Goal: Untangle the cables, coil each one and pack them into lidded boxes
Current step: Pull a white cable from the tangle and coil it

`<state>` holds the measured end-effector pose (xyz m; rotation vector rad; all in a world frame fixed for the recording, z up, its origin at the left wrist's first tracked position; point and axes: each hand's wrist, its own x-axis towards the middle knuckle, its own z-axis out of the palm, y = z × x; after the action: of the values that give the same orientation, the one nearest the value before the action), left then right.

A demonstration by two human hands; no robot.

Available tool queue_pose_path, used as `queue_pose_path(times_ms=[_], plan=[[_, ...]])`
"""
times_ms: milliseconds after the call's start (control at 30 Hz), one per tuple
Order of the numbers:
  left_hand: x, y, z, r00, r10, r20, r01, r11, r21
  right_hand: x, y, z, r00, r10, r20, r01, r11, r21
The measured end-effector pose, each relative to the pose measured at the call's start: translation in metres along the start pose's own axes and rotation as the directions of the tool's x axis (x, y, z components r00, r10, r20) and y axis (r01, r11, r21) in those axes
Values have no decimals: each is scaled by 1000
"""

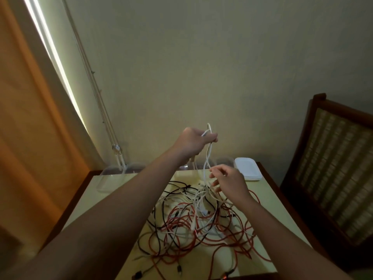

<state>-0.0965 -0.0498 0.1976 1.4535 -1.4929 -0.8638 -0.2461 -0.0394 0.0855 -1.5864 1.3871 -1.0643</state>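
A white cable point(207, 156) is lifted out of the tangle of red, black and white cables point(193, 225) heaped on the table point(105, 190). The left hand point(193, 142) grips its looped top, raised high. Lower down, the right hand point(230, 181) hangs beside the dangling strand, fingers loose and parted. Clear boxes point(113, 176) and stacked white lids point(247, 168) sit along the table's far edge. A chair point(333, 158) stands right, a curtain point(24, 138) left.
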Motion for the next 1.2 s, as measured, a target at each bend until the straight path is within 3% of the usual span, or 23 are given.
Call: queue_pose_path(times_ms=[267, 333, 500, 633, 733, 800, 933, 1100, 1200], plan=[[-43, -3, -21, 991, 114, 76, -127, 970, 206, -19, -34, -23, 977, -9, -211, 54, 976, 212], [-57, 4, -27, 991, 120, 52, -127, 979, 158, -26, -44, -25, 973, -81, -216, 113, 984, 140], [-100, 20, -37, 986, 153, 74, -155, 988, 27, -57, -71, -17, 925, -377, -50, 372, 924, -91], [-137, 19, -38, 991, 125, 44, -118, 983, -144, -95, -88, -12, 923, -385, -5, 383, 917, 117], [-165, 14, -36, 996, 61, -61, -76, 956, -284, -120, -90, -11, 933, -356, -49, 359, 923, 135], [-183, 15, -34, 997, 15, -82, -48, 905, -423, -138, -88, -12, 942, -332, -53, 336, 930, 147], [-217, 24, -38, 995, -48, -85, -32, 665, -746, -176, -83, -17, 959, -260, -112, 278, 938, 206], [-248, 41, -43, 966, -132, -221, -79, 665, -742, -212, -85, -26, 970, -161, -184, 208, 939, 273], [-259, 50, -52, 966, -162, -202, -88, 528, -845, -233, -82, -29, 963, -162, -213, 205, 958, 199]])
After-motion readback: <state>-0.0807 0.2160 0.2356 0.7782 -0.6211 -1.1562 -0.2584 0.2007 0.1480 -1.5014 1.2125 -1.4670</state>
